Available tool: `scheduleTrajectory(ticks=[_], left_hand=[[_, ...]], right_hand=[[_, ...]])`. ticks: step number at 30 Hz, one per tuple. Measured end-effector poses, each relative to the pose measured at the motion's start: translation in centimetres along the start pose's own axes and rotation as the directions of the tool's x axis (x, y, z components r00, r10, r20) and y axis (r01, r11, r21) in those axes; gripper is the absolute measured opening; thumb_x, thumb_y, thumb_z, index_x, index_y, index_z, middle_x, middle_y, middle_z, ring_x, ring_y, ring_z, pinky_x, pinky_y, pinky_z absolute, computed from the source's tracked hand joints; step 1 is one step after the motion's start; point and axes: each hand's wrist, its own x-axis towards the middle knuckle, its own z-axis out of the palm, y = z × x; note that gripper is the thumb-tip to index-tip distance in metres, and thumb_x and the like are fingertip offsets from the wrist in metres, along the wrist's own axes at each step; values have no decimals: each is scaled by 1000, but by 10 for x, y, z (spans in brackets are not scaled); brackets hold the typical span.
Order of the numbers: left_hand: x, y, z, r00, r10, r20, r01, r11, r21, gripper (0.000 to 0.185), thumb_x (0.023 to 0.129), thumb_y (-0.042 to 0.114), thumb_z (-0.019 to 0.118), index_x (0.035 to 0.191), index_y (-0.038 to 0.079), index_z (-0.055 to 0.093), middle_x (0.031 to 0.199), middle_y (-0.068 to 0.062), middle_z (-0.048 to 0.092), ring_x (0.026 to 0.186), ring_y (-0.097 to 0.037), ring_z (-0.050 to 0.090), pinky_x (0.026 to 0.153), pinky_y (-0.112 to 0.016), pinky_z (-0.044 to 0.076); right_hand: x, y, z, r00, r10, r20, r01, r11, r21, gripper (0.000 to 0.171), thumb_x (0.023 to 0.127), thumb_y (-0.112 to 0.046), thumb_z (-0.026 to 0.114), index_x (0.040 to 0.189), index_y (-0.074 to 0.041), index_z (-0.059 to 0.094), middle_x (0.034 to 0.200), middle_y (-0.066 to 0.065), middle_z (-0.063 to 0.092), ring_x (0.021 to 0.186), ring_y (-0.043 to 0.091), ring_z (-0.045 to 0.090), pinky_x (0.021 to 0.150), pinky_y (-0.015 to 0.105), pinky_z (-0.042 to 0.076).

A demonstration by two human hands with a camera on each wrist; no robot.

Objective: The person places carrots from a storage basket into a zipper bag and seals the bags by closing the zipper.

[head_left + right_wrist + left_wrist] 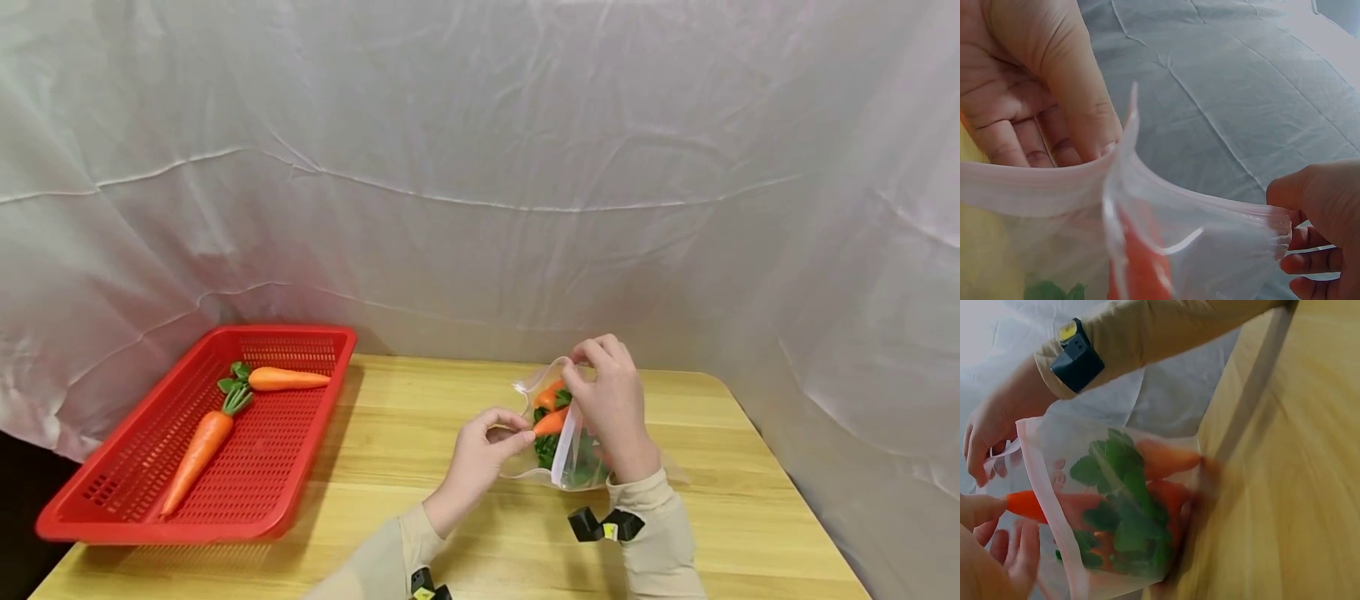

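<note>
Left hand [480,454]: grip is a thumb-and-finger pinch on the near edge of the clear zip bag [558,433], at its mouth. Right hand [611,408]: fingers curled over the far edge of the same mouth, pinching the rim; right wrist view shows the rim pressed between thumb and fingers [1079,106]. The two hands pull the opening apart.

Bag sits on the counter [390,467], right of centre, standing up between the hands, mouth pointing up and away from the person. Inside: orange carrots [551,408] with green leafy tops [547,450]; one carrot tip pokes out past the rim toward the left hand, clear in left wrist view [1025,505]. Exact carrot count in the bag: cannot tell.

Red perforated tray [97,517] on the counter's left end, well apart from the bag. Two loose carrots lie in it: a long one [197,454] angled along the tray, a shorter one [288,379] crosswise near the back, their leafy ends close together.

White sheet [480,167] backs the whole counter.
</note>
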Motion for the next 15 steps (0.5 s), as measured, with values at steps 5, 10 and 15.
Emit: scheduleTrajectory(ticks=[5, 10, 15], left_hand=[[5, 0, -2, 992, 102, -71, -82, 968, 238, 17, 80, 23, 80, 84, 12, 67, 86, -7, 57, 79, -10, 50, 72, -20, 42], [14, 3, -1, 986, 146, -77, -109, 929, 354, 25, 77, 26, 82, 82, 14, 61, 85, -3, 48, 82, -14, 45, 75, -22, 38], [24, 6, 3, 984, 164, -65, -124, 908, 400, 33, 75, 26, 84, 85, 11, 57, 89, -3, 47, 85, -18, 46, 75, -23, 37]], right_hand=[[0, 0, 1, 1000, -9, -5, 9, 1000, 3, 12, 79, -7, 74, 76, -5, 63, 84, 10, 58, 78, 25, 55, 67, 37, 47], [0, 1, 1, 1000, -26, -13, 26, 1000, -2, 11, 79, -7, 74, 76, -5, 63, 83, 11, 58, 77, 26, 55, 67, 38, 48], [1, 2, 0, 998, -53, -28, 53, 999, -12, 11, 78, -5, 74, 76, -3, 64, 81, 12, 58, 75, 27, 55, 65, 38, 48]])
